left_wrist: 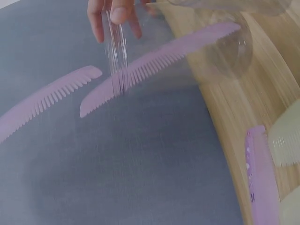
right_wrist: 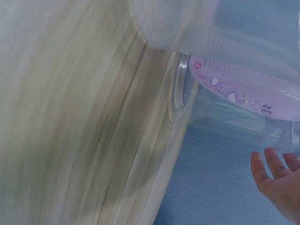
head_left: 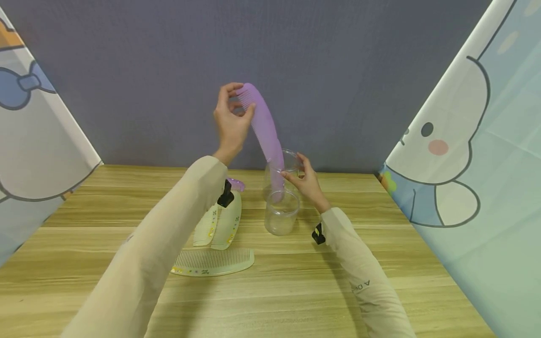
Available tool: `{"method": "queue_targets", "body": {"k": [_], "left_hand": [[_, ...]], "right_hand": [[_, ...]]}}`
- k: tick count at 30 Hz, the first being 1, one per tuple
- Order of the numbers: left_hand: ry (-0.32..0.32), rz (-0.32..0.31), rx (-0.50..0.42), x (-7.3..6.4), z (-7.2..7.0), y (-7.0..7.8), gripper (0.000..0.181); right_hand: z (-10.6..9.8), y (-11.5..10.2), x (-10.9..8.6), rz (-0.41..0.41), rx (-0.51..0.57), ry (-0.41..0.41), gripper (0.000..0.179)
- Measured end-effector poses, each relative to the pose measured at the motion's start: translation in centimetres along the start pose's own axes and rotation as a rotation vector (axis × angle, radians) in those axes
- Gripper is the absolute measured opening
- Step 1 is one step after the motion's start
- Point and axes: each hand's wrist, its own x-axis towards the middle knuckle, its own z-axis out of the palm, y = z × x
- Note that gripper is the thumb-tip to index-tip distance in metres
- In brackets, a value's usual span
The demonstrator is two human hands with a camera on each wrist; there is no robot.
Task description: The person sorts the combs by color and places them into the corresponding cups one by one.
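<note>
My left hand (head_left: 234, 117) pinches the upper end of a purple comb (head_left: 259, 112), which slants down toward the mouth of a clear round jar (head_left: 267, 180). Inside that jar leans a second purple comb (head_left: 276, 176); the left wrist view shows this comb (left_wrist: 187, 46) apart from the held comb (left_wrist: 47, 96). With thumb and fingers my right hand (head_left: 308, 183) grips the jar's rim on its right side. Seen from the right wrist, fingertips of the right hand (right_wrist: 281, 183) meet the jar's wall, and the comb (right_wrist: 243, 89) shows printed patterns through the plastic.
Another clear jar (head_left: 281, 223) stands just in front. Several pale green combs, among them one lying crosswise (head_left: 213, 263), rest on the wooden table (head_left: 287, 300) to the left. A purple comb (head_left: 235, 184) lies behind them. A grey wall (head_left: 169, 94) rises at the back.
</note>
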Motion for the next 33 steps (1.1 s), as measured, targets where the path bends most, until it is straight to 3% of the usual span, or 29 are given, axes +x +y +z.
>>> {"method": "queue_targets", "body": {"k": [4, 11, 15, 22, 29, 33], "left_hand": [[0.020, 0.004, -0.008, -0.4, 0.8, -0.1, 0.038], [0.068, 0.019, 0.004, -0.2, 2.3, -2.9, 0.040], [0.076, 0.029, 0.015, -0.6, 2.7, -3.5, 0.038], [0.058, 0.041, 0.045, -1.6, 3.1, -4.5, 0.039], [0.018, 0.014, 0.029, -2.8, 3.4, -5.6, 0.041], [-0.003, 0.030, 0.072, -3.5, 3.5, -6.2, 0.039]], "right_hand": [[0.0, -0.3, -0.2, 0.004, -0.006, -0.005, 0.075], [-0.1, -0.2, -0.1, 0.006, -0.003, -0.001, 0.075], [-0.1, -0.4, -0.1, 0.006, -0.007, 0.000, 0.076], [0.0, -0.3, -0.1, 0.009, -0.007, -0.002, 0.075], [-0.1, 0.5, 0.2, 0.019, -0.008, -0.011, 0.077], [0.0, 0.6, 0.3, 0.036, -0.013, -0.015, 0.077]]}}
